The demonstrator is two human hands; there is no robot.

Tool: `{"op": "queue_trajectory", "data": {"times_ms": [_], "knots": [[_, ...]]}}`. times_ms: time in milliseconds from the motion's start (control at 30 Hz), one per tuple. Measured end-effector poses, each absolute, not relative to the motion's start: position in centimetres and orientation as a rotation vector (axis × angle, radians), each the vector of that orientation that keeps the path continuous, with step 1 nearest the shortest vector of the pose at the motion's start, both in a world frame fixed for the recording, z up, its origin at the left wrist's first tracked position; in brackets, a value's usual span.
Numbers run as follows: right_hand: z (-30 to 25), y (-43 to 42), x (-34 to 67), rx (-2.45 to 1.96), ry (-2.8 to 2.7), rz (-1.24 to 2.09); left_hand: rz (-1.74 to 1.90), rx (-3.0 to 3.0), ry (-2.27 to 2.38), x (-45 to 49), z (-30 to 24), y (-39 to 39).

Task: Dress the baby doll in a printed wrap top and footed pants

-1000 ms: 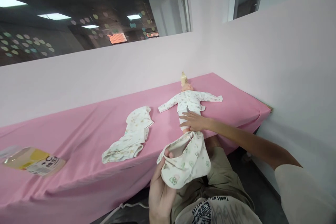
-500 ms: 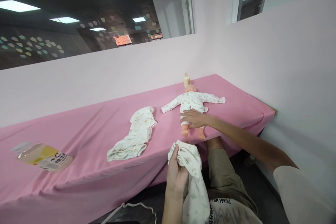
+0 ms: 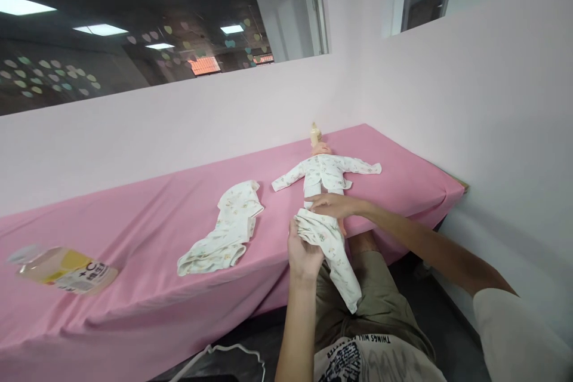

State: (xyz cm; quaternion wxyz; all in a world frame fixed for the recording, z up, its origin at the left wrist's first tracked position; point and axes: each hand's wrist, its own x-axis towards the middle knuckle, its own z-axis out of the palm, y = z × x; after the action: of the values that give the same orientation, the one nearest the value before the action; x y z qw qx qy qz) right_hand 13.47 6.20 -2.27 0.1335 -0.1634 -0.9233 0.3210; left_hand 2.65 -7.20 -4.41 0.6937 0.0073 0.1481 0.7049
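Observation:
My left hand [image 3: 305, 253] grips a pair of white printed baby pants [image 3: 342, 268], its fingers closed round the bunched waist end while the legs hang towards my lap. A baby doll [image 3: 326, 168] in a white printed jacket lies on its back with its arms spread. My right hand [image 3: 333, 205] is across the doll's lower legs, fingers closed about the leg on the left, just above the pants' edge. The pants cover the foot on that side; part of the other foot shows beside them.
Another folded white printed garment [image 3: 224, 230] lies on the pink cloth [image 3: 147, 239] to the left. Farther left, a bottle with a yellow label [image 3: 67, 270] lies on its side. A small pale bottle [image 3: 316, 133] stands behind the doll's head. A white wall [image 3: 501, 101] borders the right side.
My left hand has raised the pants from my lap to the doll's feet, so their edge meets my right hand. My right hand has shifted slightly down the doll's legs.

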Motion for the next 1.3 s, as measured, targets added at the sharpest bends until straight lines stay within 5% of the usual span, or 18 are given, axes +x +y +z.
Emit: {"op": "queue_trajectory", "data": {"times_ms": [133, 567, 1033, 1300], "knots": [[-1.3, 3.7, 14.5, -0.590, -2.491, 1.244, 1.584, 0.074, 0.444, 3.2, -3.9, -6.8], [-1.3, 0.1, 12.8, -0.934, -2.421, 0.638, 1.641, 0.205, 0.579, 3.9, -3.9, -6.5], [-2.9, 7.3, 12.3, -0.839, -2.199, 1.028, 1.606, 0.145, 0.736, 2.0, -4.0, -8.2], [-3.5, 9.3, 11.7, -0.726, -2.274, 1.154, 1.787, 0.462, 1.317, 3.6, -7.6, -7.0]]}}
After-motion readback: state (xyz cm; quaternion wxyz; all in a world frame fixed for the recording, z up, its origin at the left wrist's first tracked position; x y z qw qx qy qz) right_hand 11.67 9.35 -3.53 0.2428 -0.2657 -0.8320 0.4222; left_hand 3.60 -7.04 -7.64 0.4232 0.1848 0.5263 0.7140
